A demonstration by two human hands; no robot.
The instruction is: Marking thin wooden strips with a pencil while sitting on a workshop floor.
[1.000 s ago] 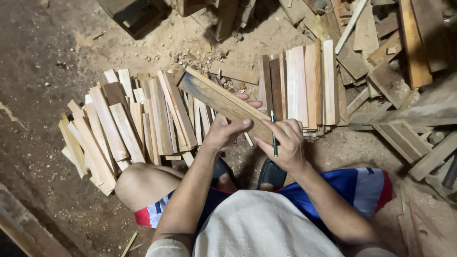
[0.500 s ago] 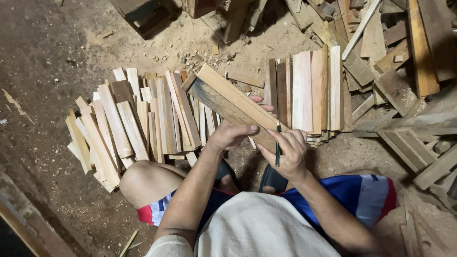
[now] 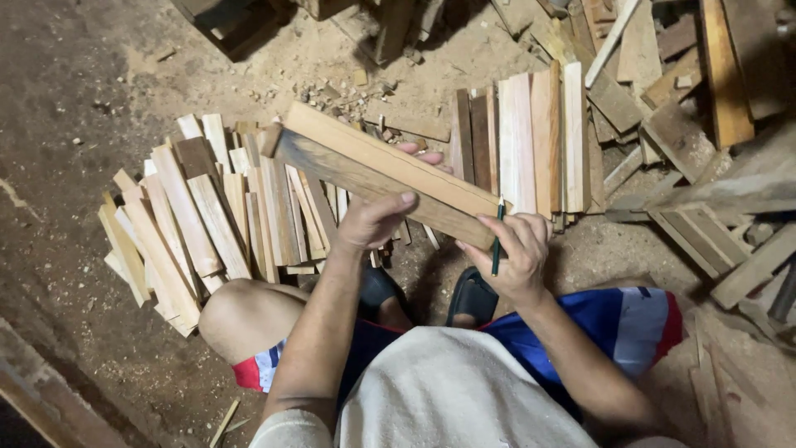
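**A:** What are the hands doing with that wood?

**B:** The left hand [image 3: 375, 220] is gripping a long plank [image 3: 385, 172] from below, fingers wrapped round it and the thumb lying on top. The right hand [image 3: 516, 253] is closing on the plank's near end and pinching a dark green pencil [image 3: 497, 241] upright against the wood at the same time. So both hands are full: one with the plank alone, the other with plank and pencil.

**B:** The plank itself is hanging slanted above the ground, over the person's knees, its far end pointing up and left across a heap of short slats [image 3: 207, 216].

**A:** How far along is the work looking?

**B:** I'd judge it somewhere in the middle. The short slats are lying fanned on the dirt floor [image 3: 75, 124] to the left, and a neater row of upright boards [image 3: 518, 141] is sitting just behind the right hand, so a good deal of wood is looking sorted already. The plank in hand is showing one pale face and one dark, stained face. I can't make out any pencil line on it.

**A:** And what's remaining?

**B:** A jumble of rough offcuts [image 3: 663, 124] is lying at the right, looking unsorted. Wood chips [image 3: 340, 91] are scattered beyond the plank.
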